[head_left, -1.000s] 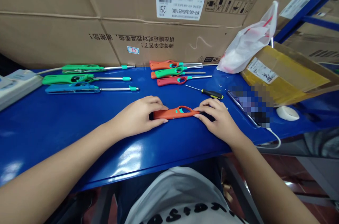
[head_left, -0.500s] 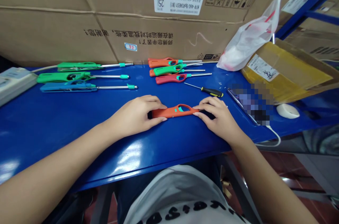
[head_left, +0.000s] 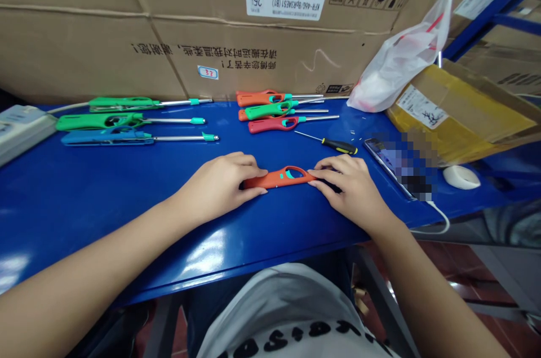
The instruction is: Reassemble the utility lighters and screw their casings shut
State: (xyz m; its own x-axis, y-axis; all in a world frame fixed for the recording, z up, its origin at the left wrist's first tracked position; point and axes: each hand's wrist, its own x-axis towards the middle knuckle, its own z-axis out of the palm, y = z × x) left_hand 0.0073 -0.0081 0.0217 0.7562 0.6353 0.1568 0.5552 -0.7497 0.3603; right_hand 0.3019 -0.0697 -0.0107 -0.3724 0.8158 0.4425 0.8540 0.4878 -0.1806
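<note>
An orange gas lighter with a teal trigger lies crosswise between my hands, low over the blue table. My left hand pinches its handle end between thumb and fingers. At the other end, my right hand closes thumb and fingertips on the neck beyond the trigger loop; that hand hides whatever metal tube is there. Behind them, a red lighter, a green lighter and orange ones lie grouped. To the left rest a blue lighter and two green lighters with metal tubes.
A black-and-yellow screwdriver lies behind my right hand. Right of it are a phone with a cable, a white rounded object, a yellow-taped parcel and a plastic bag. A power strip stands left; a large carton backs the table.
Both hands keep their hold on the orange lighter in nearly the same place. The view has shifted very slightly.
</note>
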